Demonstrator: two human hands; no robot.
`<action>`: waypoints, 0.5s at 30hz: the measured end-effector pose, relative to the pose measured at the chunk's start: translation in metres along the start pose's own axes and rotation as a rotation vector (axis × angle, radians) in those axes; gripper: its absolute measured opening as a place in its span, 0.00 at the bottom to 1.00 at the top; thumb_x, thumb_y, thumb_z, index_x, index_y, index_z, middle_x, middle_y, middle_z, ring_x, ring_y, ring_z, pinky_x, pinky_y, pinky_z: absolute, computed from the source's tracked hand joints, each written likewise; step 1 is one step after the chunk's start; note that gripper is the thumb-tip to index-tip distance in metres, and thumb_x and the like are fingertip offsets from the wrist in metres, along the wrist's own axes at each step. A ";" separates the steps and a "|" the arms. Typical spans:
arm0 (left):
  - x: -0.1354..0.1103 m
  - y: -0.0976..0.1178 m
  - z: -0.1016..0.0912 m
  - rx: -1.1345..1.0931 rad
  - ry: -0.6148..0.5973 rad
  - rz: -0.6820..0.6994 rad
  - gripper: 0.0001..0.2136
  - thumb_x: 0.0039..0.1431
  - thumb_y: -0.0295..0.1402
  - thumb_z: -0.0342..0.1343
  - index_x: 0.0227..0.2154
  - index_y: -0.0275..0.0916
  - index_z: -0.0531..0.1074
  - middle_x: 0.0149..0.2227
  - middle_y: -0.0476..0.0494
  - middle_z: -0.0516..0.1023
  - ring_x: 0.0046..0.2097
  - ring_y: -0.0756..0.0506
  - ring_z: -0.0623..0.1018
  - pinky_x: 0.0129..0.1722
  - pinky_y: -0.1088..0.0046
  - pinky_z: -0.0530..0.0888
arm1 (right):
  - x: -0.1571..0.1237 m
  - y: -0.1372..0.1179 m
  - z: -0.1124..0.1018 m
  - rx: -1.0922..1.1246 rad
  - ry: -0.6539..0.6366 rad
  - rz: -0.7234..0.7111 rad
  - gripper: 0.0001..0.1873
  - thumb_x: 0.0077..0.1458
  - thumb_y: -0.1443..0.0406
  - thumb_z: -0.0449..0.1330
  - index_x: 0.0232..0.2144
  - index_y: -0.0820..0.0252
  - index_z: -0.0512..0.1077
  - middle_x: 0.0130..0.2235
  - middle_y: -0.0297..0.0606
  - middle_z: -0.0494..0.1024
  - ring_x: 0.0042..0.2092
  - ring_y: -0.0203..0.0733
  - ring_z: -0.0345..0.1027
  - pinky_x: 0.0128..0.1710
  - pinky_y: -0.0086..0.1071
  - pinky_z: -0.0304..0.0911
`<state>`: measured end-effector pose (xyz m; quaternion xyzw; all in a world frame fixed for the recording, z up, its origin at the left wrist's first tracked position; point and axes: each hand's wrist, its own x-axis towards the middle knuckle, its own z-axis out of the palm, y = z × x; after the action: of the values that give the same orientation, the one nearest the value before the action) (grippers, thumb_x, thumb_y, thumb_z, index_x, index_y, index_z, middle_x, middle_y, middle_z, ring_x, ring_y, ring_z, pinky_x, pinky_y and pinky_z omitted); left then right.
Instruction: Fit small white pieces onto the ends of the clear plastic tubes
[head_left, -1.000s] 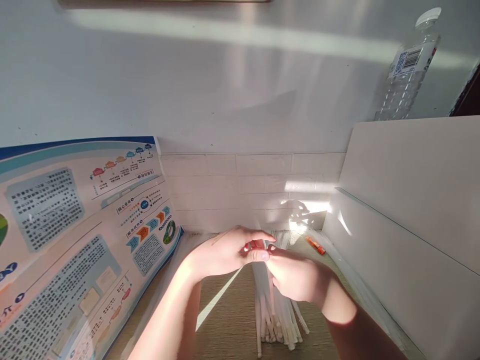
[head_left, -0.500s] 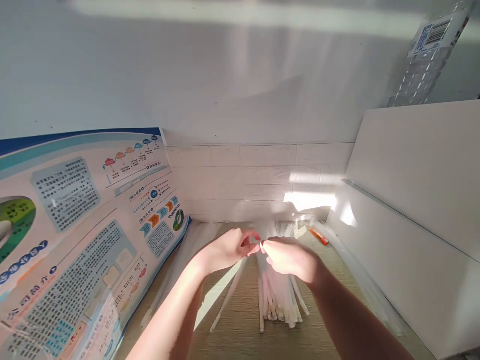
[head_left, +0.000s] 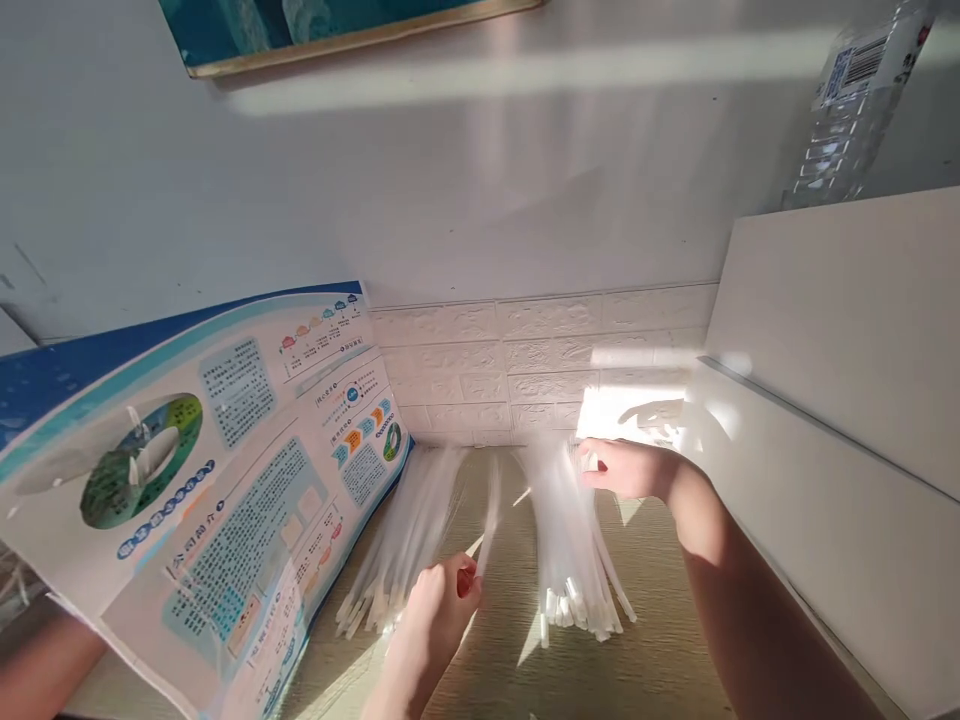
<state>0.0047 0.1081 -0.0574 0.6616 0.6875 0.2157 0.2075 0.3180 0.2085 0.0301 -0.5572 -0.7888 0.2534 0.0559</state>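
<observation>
1 translucent strip [head_left: 492,510] in my view, stretching between left bundle [head_left: 409,535] and right bundle [head_left: 564,545], long axis running toward brick wall [head_left: 551,355]. Left hand [head_left: 435,610] is nearer: fingers curled at strip's near end, strip going forward from them; I cannot tell if they grip. Right hand [head_left: 634,469]: fingers bent at right bundle's far part, grip unclear.

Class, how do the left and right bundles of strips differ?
The left bundle slants, near ends leftward; the right bundle points almost straight at the viewer. The left bundle lies beside the poster; the right bundle has the right hand at its far part. Both are pale strips.
</observation>
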 end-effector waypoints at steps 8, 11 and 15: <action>0.009 0.069 -0.001 -0.469 0.142 0.132 0.24 0.61 0.54 0.52 0.44 0.37 0.75 0.43 0.38 0.82 0.45 0.41 0.81 0.45 0.67 0.76 | -0.021 0.004 -0.017 0.057 0.107 -0.001 0.28 0.63 0.54 0.53 0.62 0.55 0.64 0.42 0.42 0.77 0.39 0.43 0.70 0.40 0.33 0.62; 0.011 0.088 0.008 -0.570 0.144 0.139 0.23 0.62 0.53 0.53 0.49 0.38 0.72 0.39 0.40 0.81 0.41 0.42 0.80 0.44 0.67 0.76 | -0.022 0.003 -0.017 0.044 0.113 0.008 0.26 0.62 0.54 0.54 0.60 0.54 0.66 0.42 0.41 0.78 0.38 0.44 0.70 0.39 0.33 0.62; 0.014 0.088 0.034 -0.381 0.007 0.138 0.23 0.62 0.48 0.53 0.55 0.40 0.68 0.31 0.45 0.77 0.34 0.44 0.77 0.39 0.66 0.75 | -0.020 0.001 -0.015 0.026 0.124 0.020 0.28 0.61 0.52 0.55 0.61 0.53 0.66 0.46 0.41 0.78 0.40 0.43 0.71 0.39 0.32 0.63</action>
<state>0.0956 0.1254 -0.0356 0.6553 0.5880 0.3578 0.3112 0.3318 0.1960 0.0463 -0.5788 -0.7749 0.2293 0.1093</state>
